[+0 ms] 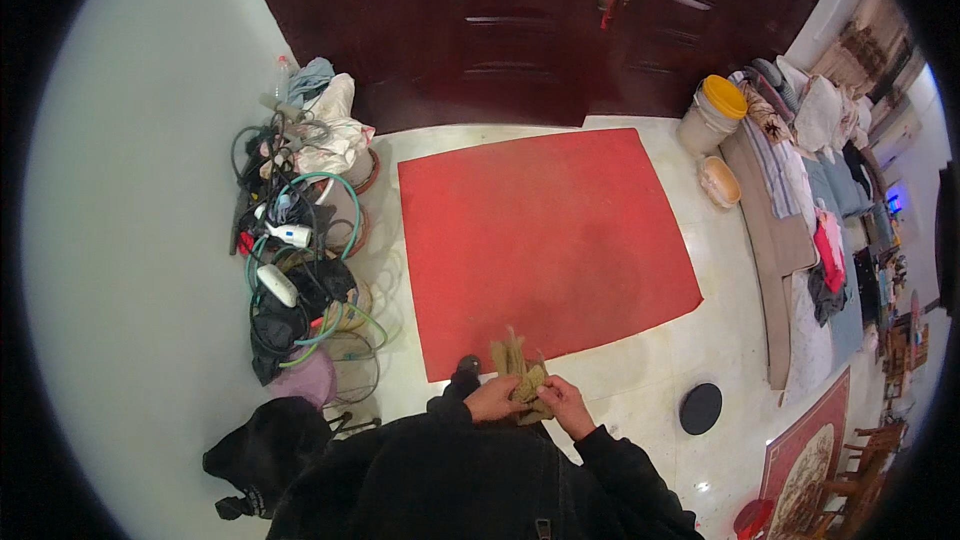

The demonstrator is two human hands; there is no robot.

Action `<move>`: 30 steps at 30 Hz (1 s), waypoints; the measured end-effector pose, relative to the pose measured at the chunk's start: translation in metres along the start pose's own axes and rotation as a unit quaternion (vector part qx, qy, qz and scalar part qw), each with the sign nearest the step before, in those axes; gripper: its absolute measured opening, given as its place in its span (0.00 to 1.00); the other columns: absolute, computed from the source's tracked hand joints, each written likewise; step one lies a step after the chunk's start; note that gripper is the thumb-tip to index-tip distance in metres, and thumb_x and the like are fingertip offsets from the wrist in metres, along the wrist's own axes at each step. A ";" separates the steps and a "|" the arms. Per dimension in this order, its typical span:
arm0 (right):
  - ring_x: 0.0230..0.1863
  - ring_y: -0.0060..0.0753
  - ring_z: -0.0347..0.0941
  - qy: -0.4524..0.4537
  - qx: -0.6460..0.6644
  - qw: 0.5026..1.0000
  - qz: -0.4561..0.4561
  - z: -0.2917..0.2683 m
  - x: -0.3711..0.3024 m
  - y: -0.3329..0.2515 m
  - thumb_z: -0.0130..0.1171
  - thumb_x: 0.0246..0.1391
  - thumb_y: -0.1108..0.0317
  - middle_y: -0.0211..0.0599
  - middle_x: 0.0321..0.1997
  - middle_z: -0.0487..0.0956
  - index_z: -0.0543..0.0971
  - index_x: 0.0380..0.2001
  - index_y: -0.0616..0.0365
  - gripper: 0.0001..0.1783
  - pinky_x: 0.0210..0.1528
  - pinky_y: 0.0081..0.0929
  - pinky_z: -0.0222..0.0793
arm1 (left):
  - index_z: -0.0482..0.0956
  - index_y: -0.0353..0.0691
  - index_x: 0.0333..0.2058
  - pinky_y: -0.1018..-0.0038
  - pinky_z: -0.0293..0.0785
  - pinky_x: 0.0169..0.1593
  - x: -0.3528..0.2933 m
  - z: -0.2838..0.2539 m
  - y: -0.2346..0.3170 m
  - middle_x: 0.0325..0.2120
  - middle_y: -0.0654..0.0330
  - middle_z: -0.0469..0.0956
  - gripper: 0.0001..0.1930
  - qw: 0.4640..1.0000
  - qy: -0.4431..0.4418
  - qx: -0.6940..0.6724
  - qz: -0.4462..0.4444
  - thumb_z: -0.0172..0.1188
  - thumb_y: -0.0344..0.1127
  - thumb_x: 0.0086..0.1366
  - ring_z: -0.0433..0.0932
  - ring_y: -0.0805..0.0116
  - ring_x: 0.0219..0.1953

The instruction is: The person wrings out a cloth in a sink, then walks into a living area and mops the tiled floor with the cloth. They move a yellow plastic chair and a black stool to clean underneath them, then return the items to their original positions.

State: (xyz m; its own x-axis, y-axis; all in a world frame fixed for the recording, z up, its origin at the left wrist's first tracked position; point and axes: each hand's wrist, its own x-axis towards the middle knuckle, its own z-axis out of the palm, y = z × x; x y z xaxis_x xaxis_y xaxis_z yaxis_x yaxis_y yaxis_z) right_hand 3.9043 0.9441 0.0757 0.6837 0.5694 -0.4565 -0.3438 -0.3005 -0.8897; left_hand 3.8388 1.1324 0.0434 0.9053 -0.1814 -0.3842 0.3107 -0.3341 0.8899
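Observation:
Close to my body, I hold a crumpled khaki bundle (528, 380) with ragged ends sticking up. Whether it is cloth or dry fibre I cannot tell. My left hand (492, 399) grips its left side, fingers curled around it. My right hand (566, 407) is closed at its right side, thumb and fingers pinching the edge. Both hands are just short of the near edge of a red mat (545, 240) on the floor. Part of a dark shoe (468, 365) shows by the mat's near left corner.
Along the left wall lies a heap of hoses, cables and bags (300, 240). A dark red double door (520, 30) is at the far side. At right are a lidded bucket (713, 115), an orange-rimmed basin (719, 183), a sofa (765, 270) and a round black stool (701, 409).

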 end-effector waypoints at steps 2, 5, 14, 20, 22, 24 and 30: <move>0.35 0.16 0.70 0.000 0.058 0.998 -0.007 -0.004 0.005 0.012 0.55 0.62 0.65 0.26 0.33 0.76 0.76 0.41 0.61 0.11 0.39 0.19 0.68 | 0.74 0.36 0.49 0.64 0.72 0.50 0.007 0.007 -0.006 0.42 0.44 0.78 0.22 1.000 -0.002 0.010 0.006 0.64 0.41 0.60 0.77 0.50 0.46; 0.37 0.18 0.71 -0.017 0.054 0.998 0.006 -0.014 0.014 0.014 0.55 0.62 0.66 0.29 0.35 0.77 0.76 0.42 0.62 0.11 0.40 0.21 0.69 | 0.72 0.36 0.52 0.65 0.72 0.52 0.015 0.007 -0.004 0.45 0.45 0.78 0.25 0.999 -0.038 -0.017 -0.034 0.61 0.47 0.63 0.78 0.55 0.48; 0.31 0.13 0.66 -0.009 0.069 0.998 -0.008 -0.018 0.020 0.008 0.56 0.61 0.66 0.23 0.29 0.73 0.75 0.38 0.60 0.08 0.34 0.18 0.64 | 0.75 0.34 0.45 0.60 0.72 0.47 0.019 0.003 0.017 0.38 0.44 0.79 0.21 0.998 -0.026 0.026 -0.055 0.63 0.44 0.60 0.78 0.46 0.43; 0.28 0.13 0.62 -0.002 -0.101 0.995 -0.025 -0.021 0.011 0.019 0.55 0.62 0.65 0.21 0.25 0.68 0.74 0.33 0.60 0.09 0.30 0.18 0.61 | 0.74 0.36 0.47 0.58 0.72 0.48 0.012 0.019 0.015 0.40 0.42 0.78 0.22 0.997 0.005 0.075 -0.030 0.64 0.41 0.58 0.75 0.42 0.46; 0.28 0.14 0.62 0.006 -0.114 0.993 -0.036 -0.024 0.008 0.019 0.55 0.62 0.65 0.22 0.25 0.68 0.73 0.33 0.60 0.09 0.30 0.18 0.61 | 0.74 0.36 0.49 0.58 0.71 0.48 0.013 0.022 0.016 0.41 0.42 0.77 0.22 0.998 -0.002 0.059 -0.002 0.64 0.41 0.58 0.75 0.42 0.46; 0.29 0.14 0.62 0.028 -0.135 0.990 -0.028 -0.028 0.005 0.019 0.55 0.62 0.65 0.22 0.25 0.69 0.74 0.34 0.60 0.09 0.31 0.18 0.62 | 0.73 0.36 0.49 0.59 0.71 0.49 0.017 0.024 0.016 0.42 0.43 0.77 0.23 0.998 -0.005 0.061 -0.003 0.64 0.40 0.57 0.75 0.42 0.47; 0.32 0.14 0.65 0.048 0.040 0.998 -0.009 -0.044 0.002 0.024 0.55 0.62 0.66 0.24 0.28 0.72 0.74 0.37 0.61 0.09 0.34 0.18 0.65 | 0.75 0.35 0.45 0.60 0.71 0.48 0.051 0.030 0.011 0.40 0.44 0.77 0.19 0.995 -0.062 0.079 -0.013 0.64 0.40 0.59 0.76 0.45 0.46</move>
State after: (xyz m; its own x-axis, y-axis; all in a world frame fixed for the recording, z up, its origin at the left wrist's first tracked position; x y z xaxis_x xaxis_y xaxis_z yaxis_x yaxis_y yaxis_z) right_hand 3.9257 0.9046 0.0542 0.7477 0.4962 -0.4414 -0.3795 -0.2262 -0.8971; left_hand 3.8799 1.0914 0.0256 0.8520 -0.2807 -0.4420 0.2748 -0.4790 0.8337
